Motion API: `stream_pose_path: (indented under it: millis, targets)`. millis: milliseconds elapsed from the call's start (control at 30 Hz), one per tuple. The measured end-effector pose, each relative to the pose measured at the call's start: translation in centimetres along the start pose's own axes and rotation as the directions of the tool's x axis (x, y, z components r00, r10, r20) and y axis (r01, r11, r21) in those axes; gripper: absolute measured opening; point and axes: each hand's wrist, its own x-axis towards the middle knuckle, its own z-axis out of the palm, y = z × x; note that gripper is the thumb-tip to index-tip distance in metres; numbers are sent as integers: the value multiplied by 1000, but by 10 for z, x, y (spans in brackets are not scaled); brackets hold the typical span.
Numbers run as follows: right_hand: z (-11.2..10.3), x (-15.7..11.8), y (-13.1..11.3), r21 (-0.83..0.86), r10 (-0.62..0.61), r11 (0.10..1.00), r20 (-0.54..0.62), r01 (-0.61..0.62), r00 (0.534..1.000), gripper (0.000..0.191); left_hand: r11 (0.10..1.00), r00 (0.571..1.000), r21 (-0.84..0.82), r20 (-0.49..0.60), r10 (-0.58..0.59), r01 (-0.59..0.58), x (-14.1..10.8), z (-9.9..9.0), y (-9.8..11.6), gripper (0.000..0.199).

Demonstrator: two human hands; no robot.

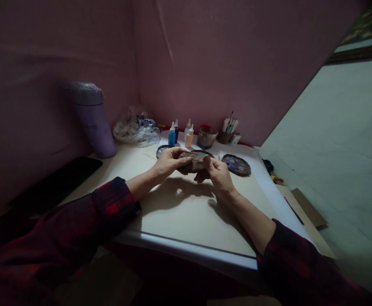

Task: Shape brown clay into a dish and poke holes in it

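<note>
Head view: your left hand (168, 162) and right hand (218, 174) both grip a brown lump of clay (194, 162) from opposite ends, held just above the white board (186, 212) so both sets of fingers can press it. Paint bottles (180, 133), a brush cup (227, 131) and a painted dish (236, 165) stand behind, near but apart from the clay.

No text can be read; faint marks on the purple flask (92, 121) may be lettering.
</note>
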Motion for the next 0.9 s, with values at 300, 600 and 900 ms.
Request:
stream_pose_path:
  millis: [300,600,900]
  targets:
    - [1,0,0,91,36,995,73,-42,997,49,1000,1000,-16,10,-25,25,-2,-2,0,42]
    - [3,-1,-3,132,126,982,53,-132,991,40,997,995,13,66,-78,77,0,-4,-5,38]
    - [1,1,-1,111,120,987,-15,-117,993,37,992,988,-69,121,-95,104,0,-2,-2,39]
